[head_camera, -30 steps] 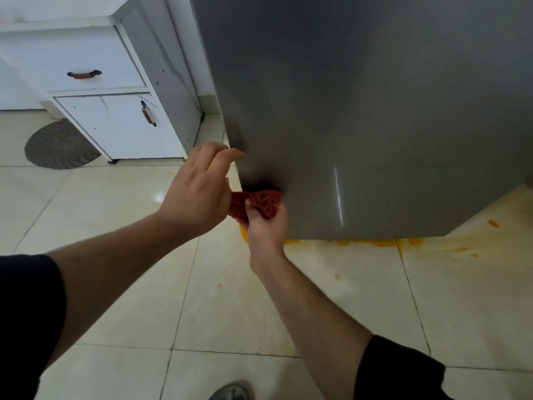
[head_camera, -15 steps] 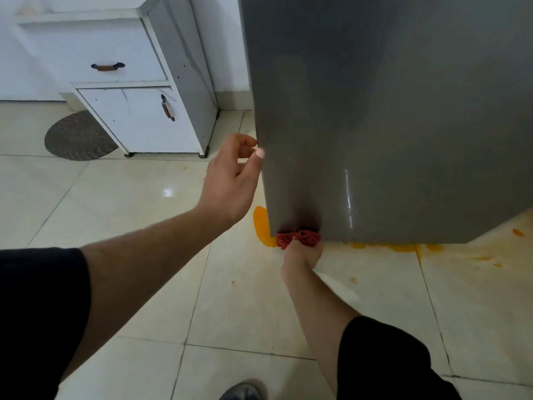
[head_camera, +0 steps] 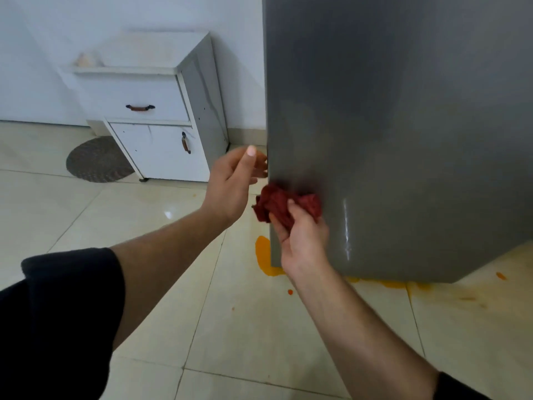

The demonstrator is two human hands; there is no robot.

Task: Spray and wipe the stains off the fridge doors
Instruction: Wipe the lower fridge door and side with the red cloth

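Since half a second earlier, the right hand (head_camera: 302,241) had climbed from the bottom rim of the fridge door (head_camera: 403,140) to a spot a little above it, taking the red cloth (head_camera: 277,203) along. The cloth was bunched into a wad, with the fingers and thumb curled round its lower part, and it was pressed against the grey door at the left edge, part of it hanging out past that edge. The left hand (head_camera: 230,186) had also come up and sat just beside the same edge, slightly above the cloth. Its thumb was raised and its fingers loosely curved, holding nothing; whether the fingertips touched the door's edge could not be told. No stains could be made out on the door around the cloth, only a dark shadow and a bright vertical glint to the right of it. On the pale tiled floor (head_camera: 144,255), an orange spill (head_camera: 264,255) lay at the door's lower left corner and ran along under its bottom edge, with small orange spots nearby. A white cabinet (head_camera: 153,111) with a drawer and a door stood against the wall to the left, well apart from the fridge, and a round grey mat (head_camera: 98,160) lay beside it.
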